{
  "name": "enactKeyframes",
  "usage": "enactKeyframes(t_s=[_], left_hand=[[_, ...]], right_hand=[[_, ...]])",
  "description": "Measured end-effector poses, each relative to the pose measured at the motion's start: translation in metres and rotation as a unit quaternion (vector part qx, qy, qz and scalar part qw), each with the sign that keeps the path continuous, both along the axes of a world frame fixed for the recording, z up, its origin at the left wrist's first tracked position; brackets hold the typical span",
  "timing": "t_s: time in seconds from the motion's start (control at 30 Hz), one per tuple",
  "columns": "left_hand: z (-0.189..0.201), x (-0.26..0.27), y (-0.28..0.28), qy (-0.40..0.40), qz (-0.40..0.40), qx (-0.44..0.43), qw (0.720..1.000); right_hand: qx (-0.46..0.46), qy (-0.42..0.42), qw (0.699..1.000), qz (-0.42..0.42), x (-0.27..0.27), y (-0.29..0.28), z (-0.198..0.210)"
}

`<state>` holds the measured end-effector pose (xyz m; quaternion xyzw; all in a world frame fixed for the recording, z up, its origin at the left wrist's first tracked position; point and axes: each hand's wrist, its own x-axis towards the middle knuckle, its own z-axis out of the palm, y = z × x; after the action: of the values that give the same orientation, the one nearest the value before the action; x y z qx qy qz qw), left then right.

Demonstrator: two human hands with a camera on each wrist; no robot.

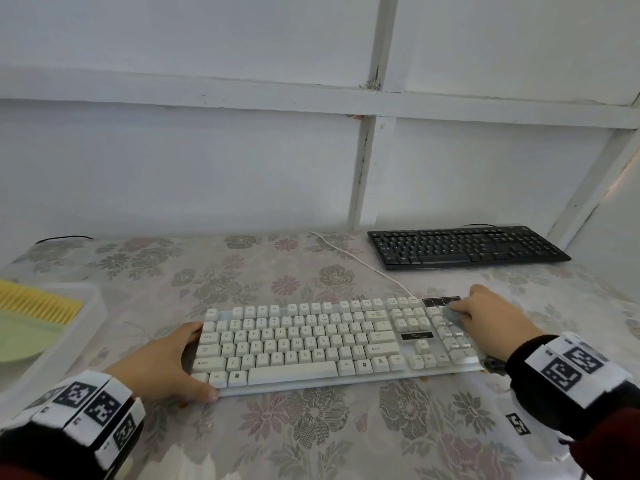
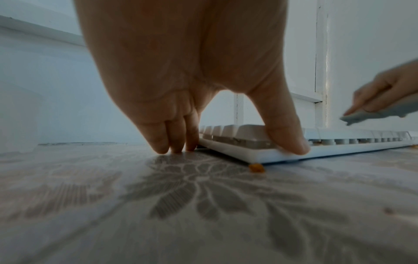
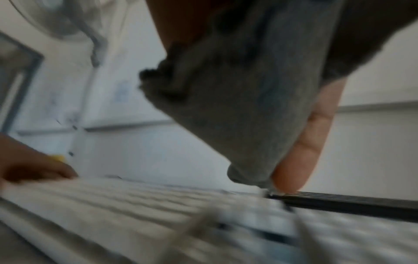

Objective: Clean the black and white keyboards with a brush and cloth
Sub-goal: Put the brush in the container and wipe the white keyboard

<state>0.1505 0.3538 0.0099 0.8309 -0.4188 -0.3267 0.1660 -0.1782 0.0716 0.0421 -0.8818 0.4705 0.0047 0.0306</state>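
Far to the left of my left hand sat a clear tray [image 1: 86, 327] with the yellow-bristled brush [image 1: 38, 303] lying in it. My left hand [image 1: 162, 365] braced the left end of the white keyboard [image 1: 311, 344]: the thumb [image 2: 287, 135] pressed on the near edge, and the other fingers [image 2: 176, 135] reached down beside the far corner, their tips on the flowered tablecloth [image 1: 311, 427]. A small orange crumb [image 2: 256, 167] lay just under the keyboard's corner by that thumb. At the other end, my right hand [image 1: 491, 320] gripped a grey cloth [image 1: 452, 315], bunched in curled fingers, and held it against the number keys near the black strip. The black keyboard [image 1: 467, 245] lay beyond the right hand, well apart, by the wall.
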Motion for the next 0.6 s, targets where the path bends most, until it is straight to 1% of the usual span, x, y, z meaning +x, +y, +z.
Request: enactKeyframes(t_s=[0.1, 0.2, 0.27, 0.37, 0.43, 0.53, 0.6], left_hand=[[0.001, -0.001, 0.001, -0.002, -0.001, -0.003, 1.000], [0.000, -0.002, 0.000, -0.001, 0.003, -0.006, 1.000], [0.000, -0.003, -0.001, -0.003, 0.011, -0.004, 1.000], [-0.002, -0.002, -0.002, -0.010, 0.013, 0.000, 1.000], [-0.004, -0.002, -0.003, -0.028, 0.013, 0.003, 1.000], [-0.006, -0.002, -0.004, -0.047, 0.013, 0.011, 0.999], [-0.006, -0.002, -0.004, -0.044, 0.010, 0.013, 0.999]], right_hand=[[0.050, -0.058, 0.991, 0.108, 0.042, 0.046, 0.014], [0.116, -0.109, 0.966, 0.205, 0.097, 0.097, 0.022], [0.133, -0.120, 0.952, 0.249, 0.137, 0.125, 0.019], [0.150, -0.099, 0.940, 0.291, 0.188, 0.156, 0.009], [0.133, -0.064, 0.935, 0.322, 0.209, 0.172, 0.009], [0.104, 0.001, 0.927, 0.361, 0.220, 0.189, 0.013], [0.098, 0.024, 0.925, 0.366, 0.221, 0.194, 0.011]])
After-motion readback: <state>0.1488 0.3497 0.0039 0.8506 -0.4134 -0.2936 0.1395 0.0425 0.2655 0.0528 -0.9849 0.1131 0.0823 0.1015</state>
